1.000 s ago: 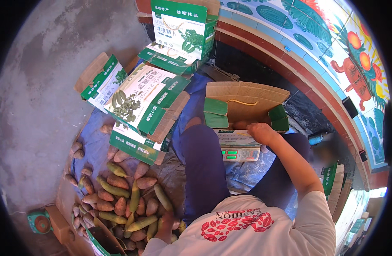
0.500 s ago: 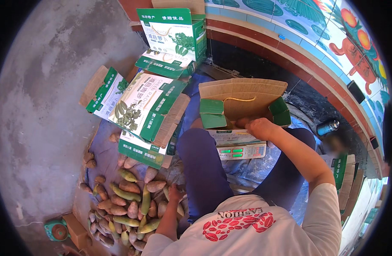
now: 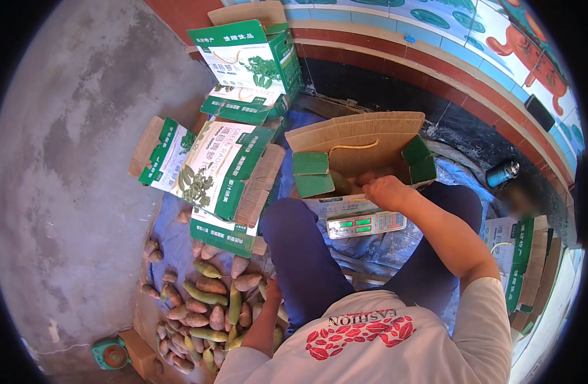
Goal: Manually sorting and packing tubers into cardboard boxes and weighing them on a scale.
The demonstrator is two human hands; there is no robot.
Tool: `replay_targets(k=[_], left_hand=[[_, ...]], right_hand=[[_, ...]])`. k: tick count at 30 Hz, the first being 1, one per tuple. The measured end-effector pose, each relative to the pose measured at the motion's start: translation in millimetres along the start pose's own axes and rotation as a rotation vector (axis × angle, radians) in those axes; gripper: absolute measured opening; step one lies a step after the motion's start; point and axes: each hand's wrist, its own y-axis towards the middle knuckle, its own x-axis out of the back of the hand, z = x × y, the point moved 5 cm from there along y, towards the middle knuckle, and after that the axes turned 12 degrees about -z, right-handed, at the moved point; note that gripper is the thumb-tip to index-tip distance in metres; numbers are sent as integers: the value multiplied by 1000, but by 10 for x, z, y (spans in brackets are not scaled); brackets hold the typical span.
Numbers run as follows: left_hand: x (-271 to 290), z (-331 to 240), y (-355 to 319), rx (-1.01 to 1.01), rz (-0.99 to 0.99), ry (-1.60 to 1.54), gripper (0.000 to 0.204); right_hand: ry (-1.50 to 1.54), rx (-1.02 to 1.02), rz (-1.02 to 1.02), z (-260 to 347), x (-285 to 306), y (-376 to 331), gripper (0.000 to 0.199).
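Note:
In front of me stands an open green-and-white carton (image 3: 355, 142), its brown flap raised and a yellow cord handle showing. My right hand (image 3: 390, 193) reaches over the near edge into it, fingers curled against a reddish sweet potato (image 3: 373, 175). A green radish (image 3: 341, 183) lies in the carton's left part. My left hand (image 3: 272, 292) hangs beside my left thigh at the right side of a heap of sweet potatoes (image 3: 217, 317) and green radishes (image 3: 205, 293); its fingers are mostly hidden. A scale with a lit green display (image 3: 364, 224) sits at the carton's near side.
More open green-and-white cartons (image 3: 220, 168) are stacked at the left and back. Another carton (image 3: 521, 262) stands at the right, near a dark cylindrical bottle (image 3: 502, 173). A blue sheet (image 3: 154, 221) covers the floor. A green round device (image 3: 110, 354) lies by the left wall.
The view has shifted, showing more inside the carton, with the radish now visible. My right hand stays at the carton's near edge, and my left hand stays by the heap.

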Motion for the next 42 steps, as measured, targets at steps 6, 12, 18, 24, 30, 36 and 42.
replay_targets(k=[6, 12, 18, 24, 30, 36, 42], left_hand=[[1710, -902, 149, 114, -336, -127, 61], [3229, -1407, 217, -35, -781, -216, 73], [4130, -2119, 444, -84, -882, -566, 65], [4258, -3114, 737, -338, -566, -788, 63], [4024, -4042, 909, -559, -373, -342, 68], [3571, -4418, 1261, -526, -119, -193, 73], [3283, -4497, 1452, -359, 121, -551, 68]], right_hand=[[-28, -102, 56, -116, -101, -131, 18], [-47, -82, -24, -49, -59, -65, 18], [-45, -91, -13, -23, -17, -84, 18], [-34, -95, 30, 4, 44, -64, 19], [-25, -114, 97, 16, 61, -76, 19], [-30, -96, 37, 3, 11, -69, 17], [-24, -87, -10, -9, -1, -55, 16]])
